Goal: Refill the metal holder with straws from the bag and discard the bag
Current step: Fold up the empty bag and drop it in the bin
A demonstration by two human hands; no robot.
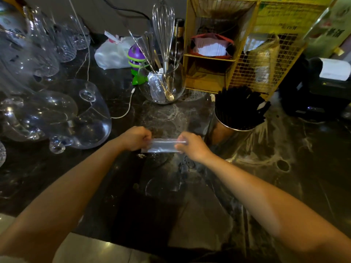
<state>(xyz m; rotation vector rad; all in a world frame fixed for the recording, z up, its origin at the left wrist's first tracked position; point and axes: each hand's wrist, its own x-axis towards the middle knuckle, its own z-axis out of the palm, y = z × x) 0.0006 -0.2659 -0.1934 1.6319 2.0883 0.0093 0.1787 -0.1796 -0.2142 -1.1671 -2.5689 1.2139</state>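
Both hands pinch a flat, clear plastic bag [163,146] between them, left hand [135,138] closed on one end, right hand [191,146] on the other. Just beyond the right hand stands the shiny round metal holder [226,129] packed with black straws [240,106]; a round glass bowl of steel utensils [161,86] sits farther ahead of both hands.

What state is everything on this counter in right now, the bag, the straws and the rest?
Clear bag: looks empty, flattened, gripped at both ends.
Left hand: closed on the bag.
Right hand: closed on the bag.
Metal holder: upright, packed with black straws.
Glass bowl: upright, holding a whisk.
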